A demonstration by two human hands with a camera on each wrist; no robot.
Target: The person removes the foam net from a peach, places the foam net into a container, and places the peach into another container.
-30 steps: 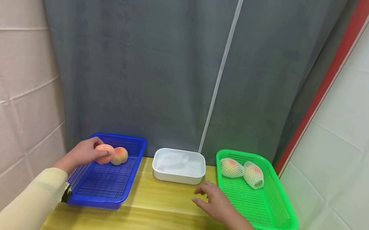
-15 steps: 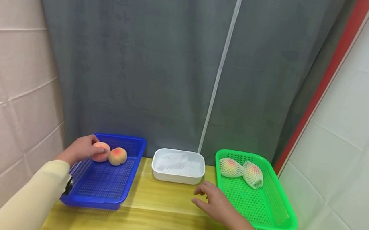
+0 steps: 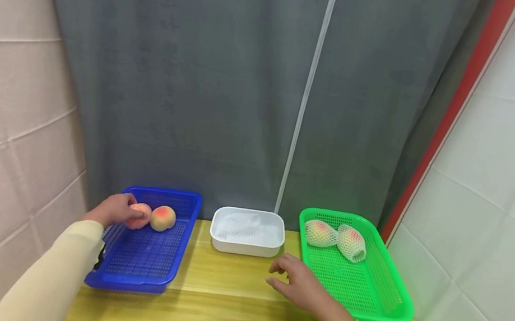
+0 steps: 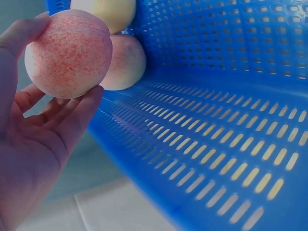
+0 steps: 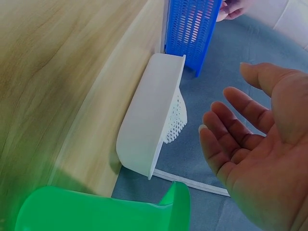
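Note:
My left hand (image 3: 117, 209) grips a pink-red peach (image 4: 70, 54) between thumb and fingers at the left side of the blue basket (image 3: 136, 271). Close to its right sits a yellow peach with a red top (image 3: 163, 218). Two other peaches show behind the held one in the left wrist view: a yellowish peach (image 4: 113, 12) and a pinkish peach (image 4: 127, 62). My right hand (image 3: 299, 282) hovers over the table before the white container (image 3: 245, 249), left of the green basket (image 3: 365, 309). Its fingers are loosely curled and nothing is in them.
White foam netting (image 5: 177, 118) lies in the white container and sticks up past its rim. Two peaches in foam nets, a left one (image 3: 320, 233) and a right one (image 3: 351, 243), lie in the green basket. A grey curtain (image 3: 210, 73) hangs behind the wooden table (image 3: 211, 312).
My left hand has shifted slightly left with its peach, which no longer overlaps the yellow peach in the head view. The right hand has stayed in place.

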